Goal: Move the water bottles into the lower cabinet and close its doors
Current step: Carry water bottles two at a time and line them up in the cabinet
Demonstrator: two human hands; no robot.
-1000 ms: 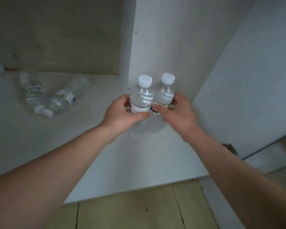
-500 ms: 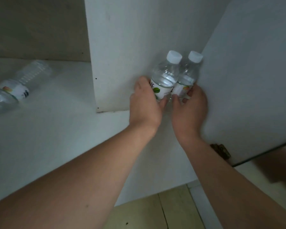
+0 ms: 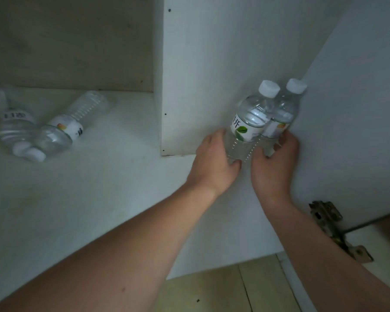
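While both hands reach into the cabinet, the left hand (image 3: 214, 161) has its fingers curled round the lower body of the left bottle (image 3: 248, 127), thumb on the near side, clamped on the clear ribbed part under the label. The right hand (image 3: 274, 163) wraps the lower body of the right bottle (image 3: 282, 118) in the same way, fingertips (image 3: 279, 143) pressed on the plastic below its label. Both bottles stand upright, touching each other side by side, each with a white cap. Their bases are hidden behind the hands, so whether they rest on the cabinet floor (image 3: 122, 188) cannot be told.

Landmark: the white divider panel (image 3: 200, 75), upright inside the cabinet.
- The held pair sits just right of the divider's near lower corner, close against its right face and near the open door (image 3: 358, 109) further right.
- Left of the divider, well apart from the held pair, two more bottles lie on their sides on the cabinet floor: one lying bottle (image 3: 74, 122) with its label up and its base pointing toward the divider, the other lying bottle (image 3: 11, 124) beyond it. The two touch at their cap ends.
- Right of and nearer than the divider, a metal hinge (image 3: 327, 217) sits at the door's lower edge.
- Nearer than the divider, past the cabinet's front edge, lies a wooden floor (image 3: 223, 289).
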